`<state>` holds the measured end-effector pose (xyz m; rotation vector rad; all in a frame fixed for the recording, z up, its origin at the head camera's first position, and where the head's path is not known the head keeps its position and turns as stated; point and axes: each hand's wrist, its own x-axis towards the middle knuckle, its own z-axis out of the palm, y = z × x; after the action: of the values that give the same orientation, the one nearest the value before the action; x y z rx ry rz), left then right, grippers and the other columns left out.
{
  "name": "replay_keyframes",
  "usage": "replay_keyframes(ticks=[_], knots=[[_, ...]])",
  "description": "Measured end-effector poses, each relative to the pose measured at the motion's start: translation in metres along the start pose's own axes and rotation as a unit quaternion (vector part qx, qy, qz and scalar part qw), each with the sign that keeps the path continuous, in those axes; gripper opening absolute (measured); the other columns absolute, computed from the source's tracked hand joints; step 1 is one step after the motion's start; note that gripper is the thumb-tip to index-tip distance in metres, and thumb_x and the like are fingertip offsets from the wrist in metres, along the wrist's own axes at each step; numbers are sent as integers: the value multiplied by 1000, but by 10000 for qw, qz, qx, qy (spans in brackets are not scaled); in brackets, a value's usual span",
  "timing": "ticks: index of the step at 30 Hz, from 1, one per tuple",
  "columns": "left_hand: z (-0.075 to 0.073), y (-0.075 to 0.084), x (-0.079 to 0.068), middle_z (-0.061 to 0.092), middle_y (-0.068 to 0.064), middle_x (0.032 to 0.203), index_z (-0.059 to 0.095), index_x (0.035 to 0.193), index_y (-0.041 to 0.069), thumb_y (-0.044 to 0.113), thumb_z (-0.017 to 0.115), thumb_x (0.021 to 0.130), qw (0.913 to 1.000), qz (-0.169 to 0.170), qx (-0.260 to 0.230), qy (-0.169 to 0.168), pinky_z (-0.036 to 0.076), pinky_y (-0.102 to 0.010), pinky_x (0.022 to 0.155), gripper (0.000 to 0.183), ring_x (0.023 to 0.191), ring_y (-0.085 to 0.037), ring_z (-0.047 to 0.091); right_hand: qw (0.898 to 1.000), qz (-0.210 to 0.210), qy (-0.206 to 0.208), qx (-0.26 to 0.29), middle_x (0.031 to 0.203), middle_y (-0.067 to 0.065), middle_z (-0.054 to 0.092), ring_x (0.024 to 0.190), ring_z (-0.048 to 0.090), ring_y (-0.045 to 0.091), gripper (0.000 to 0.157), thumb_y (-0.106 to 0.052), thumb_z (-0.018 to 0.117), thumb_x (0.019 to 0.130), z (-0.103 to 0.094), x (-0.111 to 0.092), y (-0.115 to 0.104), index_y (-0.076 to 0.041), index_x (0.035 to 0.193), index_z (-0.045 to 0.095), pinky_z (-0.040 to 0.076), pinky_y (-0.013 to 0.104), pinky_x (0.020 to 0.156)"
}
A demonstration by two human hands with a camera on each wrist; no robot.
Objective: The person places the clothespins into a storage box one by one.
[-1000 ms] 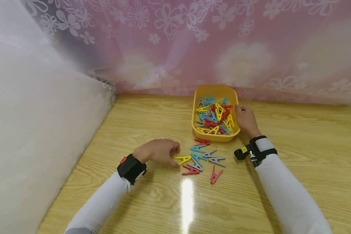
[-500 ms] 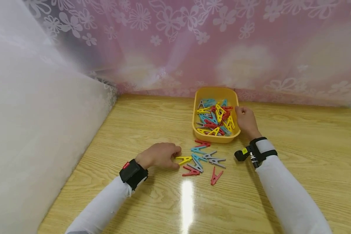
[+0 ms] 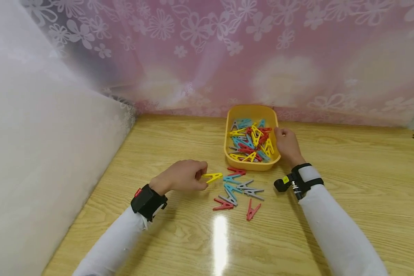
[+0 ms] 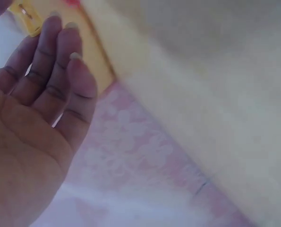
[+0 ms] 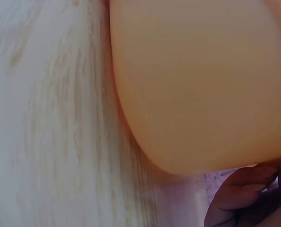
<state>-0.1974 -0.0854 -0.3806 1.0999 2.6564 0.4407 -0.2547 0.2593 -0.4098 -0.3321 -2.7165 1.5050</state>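
In the head view my left hand point(image 3: 182, 176) pinches a yellow clothespin point(image 3: 215, 176) between thumb and fingertips, left of the loose pile. The left wrist view shows that clothespin point(image 4: 28, 17) at the top left corner, by the fingertips. A yellow plastic basket point(image 3: 252, 166) stands at the back, with many red, blue, yellow and grey clothespins inside. Curled at its right rim, my right hand point(image 3: 288, 145) grips the basket. From the right wrist, the basket's outer wall point(image 5: 201, 85) fills much of the view, with bent fingers point(image 5: 237, 196) below it.
Several clothespins lie loose in front of the basket, among them a blue one point(image 3: 231, 178), a grey one point(image 3: 254, 194) and a red one point(image 3: 252, 210). A pink flowered curtain point(image 3: 207, 69) hangs behind the wooden table point(image 3: 179, 245). White cloth point(image 3: 55, 134) borders the left.
My left hand has closed on the yellow clothespin and lifted it slightly up and left, away from the pile. The right hand stays at the basket's rim.
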Motion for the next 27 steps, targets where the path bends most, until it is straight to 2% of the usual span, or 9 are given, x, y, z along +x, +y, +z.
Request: replay_keyframes(ticks=[5, 10, 14, 21, 25, 27], knots=[[-28, 8, 17, 55, 6, 80, 57, 94, 14, 38, 67, 87, 9979, 264, -51, 591, 43, -29, 63, 27, 67, -11, 50, 10000, -48, 48, 37, 95, 16, 43, 81, 43, 24, 59, -44, 26, 103, 0, 0, 0, 8, 120, 49, 36, 29, 62], [-47, 8, 44, 57, 2, 82, 56, 95, 14, 37, 67, 88, 9937, 291, -179, 1070, 43, -30, 64, 27, 69, -13, 50, 10000, 41, -48, 19, 98, 15, 43, 84, 43, 24, 57, -44, 27, 104, 4, 1, -1, 7, 120, 48, 37, 28, 63], [-48, 5, 75, 56, 3, 83, 56, 98, 13, 40, 66, 88, 9930, 288, -300, 1107, 41, -30, 65, 30, 71, -13, 50, 10000, 39, -2, -12, 91, 14, 40, 79, 43, 24, 53, -43, 28, 104, 5, 0, -1, 6, 111, 47, 36, 28, 61], [-44, 7, 119, 56, -1, 87, 58, 102, 9, 41, 63, 90, 9946, 262, 57, 1004, 41, -32, 67, 34, 73, -16, 50, 10000, 64, 8, 58, 88, 12, 38, 77, 42, 23, 52, -43, 28, 104, 5, -2, -3, 5, 108, 46, 35, 29, 61], [-40, 6, 139, 61, -6, 104, 61, 115, 8, 46, 61, 91, 9939, 245, 268, 1039, 44, -33, 77, 44, 89, -18, 54, 9999, 124, 74, 65, 90, 12, 39, 79, 42, 23, 54, -45, 27, 103, 3, -1, -1, 5, 110, 47, 35, 29, 62], [-37, 5, 143, 61, -8, 113, 60, 122, 10, 47, 59, 92, 9934, 247, 393, 1051, 44, -34, 83, 48, 98, -18, 55, 9998, 143, 81, 57, 93, 13, 41, 81, 42, 23, 56, -46, 27, 103, 2, 0, 0, 5, 113, 48, 35, 30, 64]])
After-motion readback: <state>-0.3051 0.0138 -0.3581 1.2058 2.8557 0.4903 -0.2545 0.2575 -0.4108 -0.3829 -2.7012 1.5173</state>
